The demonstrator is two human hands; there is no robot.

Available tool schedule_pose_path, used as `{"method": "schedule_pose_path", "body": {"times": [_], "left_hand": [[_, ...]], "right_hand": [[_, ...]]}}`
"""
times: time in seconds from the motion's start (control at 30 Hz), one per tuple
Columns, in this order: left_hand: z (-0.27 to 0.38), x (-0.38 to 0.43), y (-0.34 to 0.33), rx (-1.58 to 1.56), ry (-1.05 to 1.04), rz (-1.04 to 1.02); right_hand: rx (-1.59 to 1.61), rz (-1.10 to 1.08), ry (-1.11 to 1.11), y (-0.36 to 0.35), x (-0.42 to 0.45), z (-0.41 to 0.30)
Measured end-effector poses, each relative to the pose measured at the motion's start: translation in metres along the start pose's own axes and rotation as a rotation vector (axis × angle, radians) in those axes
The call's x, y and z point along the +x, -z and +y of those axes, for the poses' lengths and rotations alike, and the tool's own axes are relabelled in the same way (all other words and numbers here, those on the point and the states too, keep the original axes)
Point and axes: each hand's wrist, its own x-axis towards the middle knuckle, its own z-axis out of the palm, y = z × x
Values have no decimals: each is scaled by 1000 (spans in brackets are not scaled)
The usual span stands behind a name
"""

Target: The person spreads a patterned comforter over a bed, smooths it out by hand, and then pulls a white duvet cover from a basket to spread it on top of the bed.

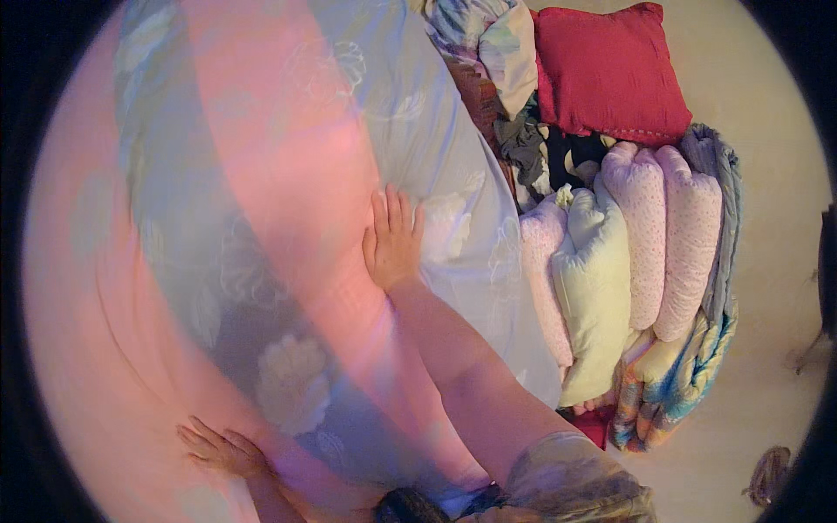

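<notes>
A large bedsheet [274,170] with broad pink and grey-blue bands and pale flower prints fills the left and middle of the view. My right hand [394,242] lies palm down on it near the centre, fingers slightly apart, by the border between a pink band and the grey-blue edge band. At the lower left, my left hand [225,451] rests on a pink part of the sheet, its fingers spread. Neither hand holds anything that shows. Soft creases run through the sheet around my right hand.
Along the sheet's right side lie a red cushion [611,72], a pale yellow pillow [592,314], folded pink dotted bedding [690,255], a grey quilt [722,229] and a multicoloured folded blanket [680,386]. Bundled fabric [503,52] lies at the top, a dark object [768,474] on the floor.
</notes>
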Motion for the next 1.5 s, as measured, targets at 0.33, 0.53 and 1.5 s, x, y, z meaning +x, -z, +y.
{"method": "schedule_pose_path", "body": {"times": [0.33,0.53,1.5], "left_hand": [[-4,-11,11,-53,-32,81],[-22,-23,15,-20,-49,-62],[-146,-515,114,-952,504,-808]], "right_hand": [[156,-248,85,106,-171,33],[-81,-600,-36,133,-365,69],[2015,-422,-1090,72,-627,277]]}}
